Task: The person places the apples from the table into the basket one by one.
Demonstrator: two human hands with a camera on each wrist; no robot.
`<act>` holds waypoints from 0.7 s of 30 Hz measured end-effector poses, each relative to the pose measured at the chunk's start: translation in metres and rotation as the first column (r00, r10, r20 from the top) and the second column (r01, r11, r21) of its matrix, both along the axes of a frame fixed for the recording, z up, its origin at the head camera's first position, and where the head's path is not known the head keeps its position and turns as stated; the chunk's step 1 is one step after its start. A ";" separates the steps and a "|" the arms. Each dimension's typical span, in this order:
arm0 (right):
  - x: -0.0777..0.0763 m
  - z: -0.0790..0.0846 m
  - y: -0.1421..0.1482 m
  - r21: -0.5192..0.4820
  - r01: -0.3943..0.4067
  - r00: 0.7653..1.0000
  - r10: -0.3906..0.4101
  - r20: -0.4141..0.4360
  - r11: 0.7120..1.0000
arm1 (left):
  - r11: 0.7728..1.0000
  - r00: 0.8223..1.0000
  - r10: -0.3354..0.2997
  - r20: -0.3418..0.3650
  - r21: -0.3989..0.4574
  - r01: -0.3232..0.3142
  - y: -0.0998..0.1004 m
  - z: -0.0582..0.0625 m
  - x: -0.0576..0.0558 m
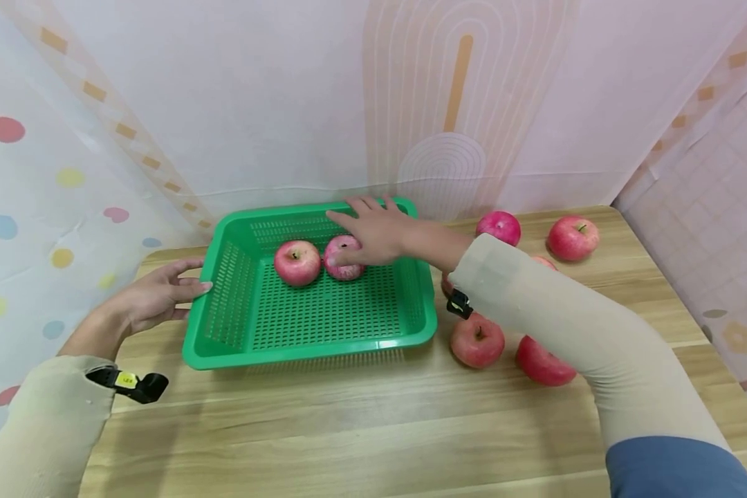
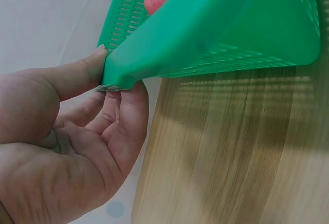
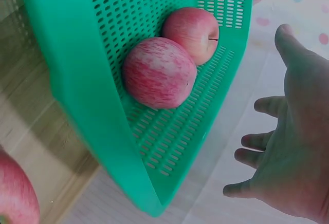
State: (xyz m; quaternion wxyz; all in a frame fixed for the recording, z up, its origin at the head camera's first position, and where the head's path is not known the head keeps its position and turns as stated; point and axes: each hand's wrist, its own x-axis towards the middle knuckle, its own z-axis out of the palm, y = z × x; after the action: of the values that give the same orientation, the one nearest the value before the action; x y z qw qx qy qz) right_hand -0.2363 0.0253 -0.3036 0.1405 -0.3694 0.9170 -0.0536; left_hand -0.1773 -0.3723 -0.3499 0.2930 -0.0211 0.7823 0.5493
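A green plastic basket (image 1: 311,354) with slotted walls stands on the table. Its left rim is pinched by my left hand (image 1: 162,294); in the left wrist view the thumb lies on top and the fingers curl underneath. Two red apples sit side by side inside, a smooth one (image 1: 297,263) at left and a streaked one (image 1: 346,271) at right. Over the streaked apple and the back rim hovers my right hand (image 1: 380,234), fingers spread. The right wrist view shows that hand (image 3: 295,147) holding nothing, apart from both apples.
Right of the basket, several more apples lie on the wooden table (image 1: 348,429), among them one near the front (image 1: 477,341), one at the back (image 1: 499,227) and one far right (image 1: 573,238). My right sleeve partly covers others. A patterned cloth wall (image 1: 274,104) rises behind.
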 end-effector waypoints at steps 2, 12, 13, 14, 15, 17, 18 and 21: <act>0.002 0.002 0.003 0.003 -0.012 1.000 0.012 -0.005 1.000 | 1.000 1.000 0.000 0.001 0.000 0.000 0.000 0.000 0.000; 0.009 0.006 0.018 0.017 -0.037 0.999 0.037 -0.036 0.999 | 1.000 1.000 0.001 0.002 0.003 -0.001 -0.003 0.000 0.000; 0.011 0.007 0.019 0.014 -0.041 0.999 0.042 -0.033 0.999 | 1.000 1.000 0.002 0.003 0.003 -0.002 -0.003 0.000 0.000; 0.012 0.007 0.021 0.012 -0.046 0.998 0.046 -0.033 0.999 | 1.000 1.000 0.002 0.003 0.003 -0.002 -0.003 0.000 0.000; 0.013 0.008 0.022 0.010 -0.047 0.998 0.048 -0.030 0.999 | 1.000 1.000 0.002 0.003 0.004 -0.002 -0.003 0.000 0.000; 0.015 0.009 0.025 0.009 -0.051 0.998 0.051 -0.028 0.999 | 1.000 1.000 0.003 0.005 0.006 -0.003 -0.003 0.000 0.001; 0.016 0.010 0.026 0.008 -0.051 0.998 0.052 -0.030 0.999 | 1.000 1.000 0.004 0.005 0.007 -0.004 -0.003 0.000 0.001; 0.019 0.010 0.031 0.003 -0.054 0.998 0.054 -0.033 0.999 | 1.000 1.000 0.003 0.003 0.010 -0.003 -0.003 0.000 0.002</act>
State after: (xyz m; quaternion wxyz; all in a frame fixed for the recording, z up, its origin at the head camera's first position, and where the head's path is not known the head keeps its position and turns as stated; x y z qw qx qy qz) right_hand -0.2173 0.0564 -0.2931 0.1273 -0.3946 0.9090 -0.0429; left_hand -0.1758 -0.3754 -0.3497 0.2933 -0.0218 0.7790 0.5537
